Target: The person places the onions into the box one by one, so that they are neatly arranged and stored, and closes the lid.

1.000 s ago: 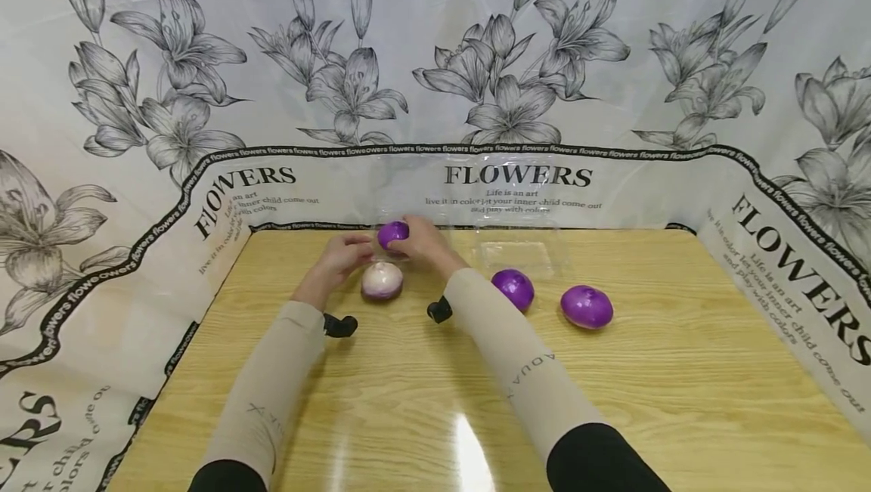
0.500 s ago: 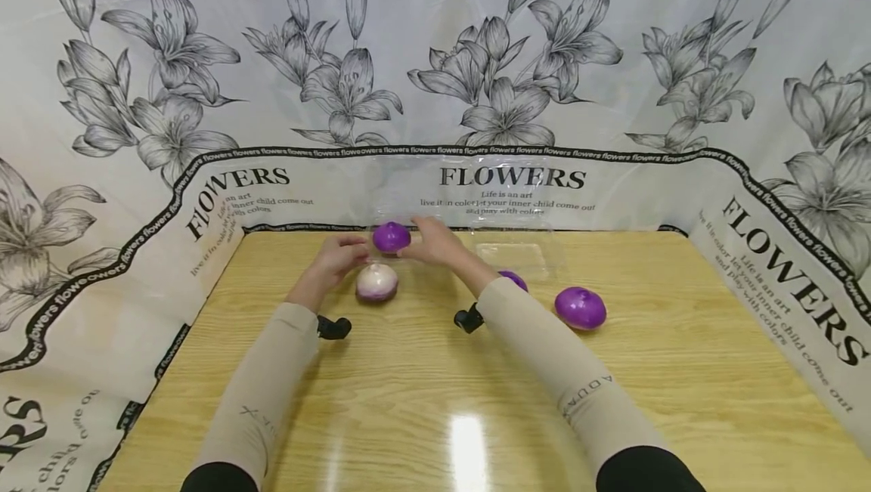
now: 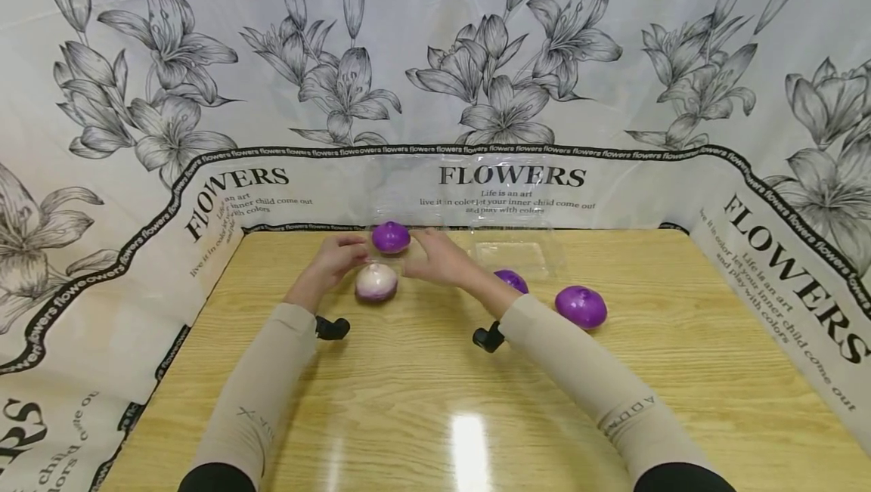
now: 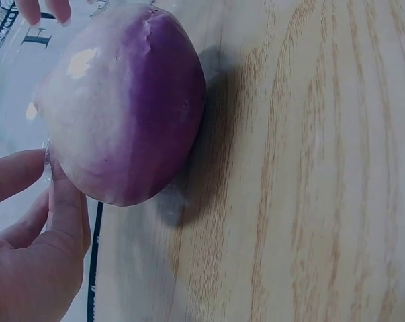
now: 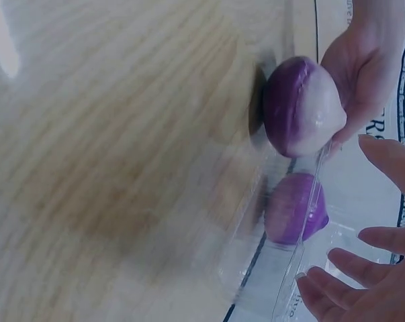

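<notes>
A purple onion (image 3: 391, 237) sits inside a clear plastic box (image 5: 283, 290), between my two hands. My left hand (image 3: 333, 261) is at the box's left side; in the left wrist view its thumb and finger pinch the clear rim. Just in front of the box stands a white-and-purple onion (image 3: 376, 283), which fills much of the left wrist view (image 4: 131, 107). My right hand (image 3: 445, 259) is off the onion, to the right of the box. Its fingers are spread and hold nothing, as the right wrist view shows.
A second clear plastic box (image 3: 513, 256) with a raised lid stands to the right at the back. Two more purple onions lie on the wooden table (image 3: 408, 401): one (image 3: 512, 280) partly behind my right arm, another (image 3: 581, 307) farther right. A flower-printed cloth (image 3: 381, 114) encloses the back and sides.
My right hand has let go of the purple onion in the box and drawn back to the right, its fingers spreading. My left hand stays at the box's left side.
</notes>
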The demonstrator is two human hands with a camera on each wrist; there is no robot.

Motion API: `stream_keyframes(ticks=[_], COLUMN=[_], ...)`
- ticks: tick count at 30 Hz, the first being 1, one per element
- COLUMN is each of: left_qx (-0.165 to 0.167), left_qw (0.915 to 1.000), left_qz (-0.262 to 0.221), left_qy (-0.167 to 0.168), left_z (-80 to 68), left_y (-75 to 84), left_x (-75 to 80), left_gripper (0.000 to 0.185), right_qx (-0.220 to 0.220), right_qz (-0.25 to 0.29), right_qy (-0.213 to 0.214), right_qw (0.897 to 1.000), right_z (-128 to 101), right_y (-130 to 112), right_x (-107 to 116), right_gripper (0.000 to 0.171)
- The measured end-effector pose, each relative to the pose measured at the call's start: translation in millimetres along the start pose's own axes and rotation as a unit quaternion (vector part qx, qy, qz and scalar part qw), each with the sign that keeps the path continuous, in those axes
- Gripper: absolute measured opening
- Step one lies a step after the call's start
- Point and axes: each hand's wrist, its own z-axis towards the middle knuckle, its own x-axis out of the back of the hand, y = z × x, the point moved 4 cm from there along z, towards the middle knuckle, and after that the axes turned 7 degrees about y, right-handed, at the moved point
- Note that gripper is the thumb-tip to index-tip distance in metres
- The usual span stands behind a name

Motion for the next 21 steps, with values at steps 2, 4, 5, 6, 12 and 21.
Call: stream_keyframes(ticks=[2,4,5,6,12,21], left_qx=[0.000,0.001,0.001,0.001,-0.003,-0.009], left_qw=[1.0000,1.0000,1.0000,1.0000,1.0000,0.9999], left_qz=[0.003,0.004,0.002,-0.001,-0.006,0.006], left_qy=[0.002,0.003,0.004,0.004,0.003,-0.004], left_z=[0.0,0.0,0.1,0.2,1.4,0.4], left_y=[-0.5,-1.0,-1.3,-1.5,-2.4,-0.6], left_x=[0.6,0.8,0.7,0.4,-0.5,-0.3], left_gripper=[0.042,0.043,0.043,0.043,0.043,0.043], right_qx=[0.005,0.012,0.015,0.019,0.022,0.023], right_qz=[0.004,0.013,0.020,0.024,0.047,0.094], right_qy=[0.003,0.007,0.010,0.011,0.010,0.016], right_qw=[1.000,1.000,1.000,0.999,0.999,0.995], right_z=[-4.8,-9.8,-12.3,-14.4,-24.7,-22.5], right_y=[-2.7,-6.0,-7.6,-9.2,-16.5,-24.0], right_x=[-2.3,-4.6,-5.8,-7.4,-18.8,-38.9], right_gripper=[0.088,0.088,0.089,0.089,0.089,0.090])
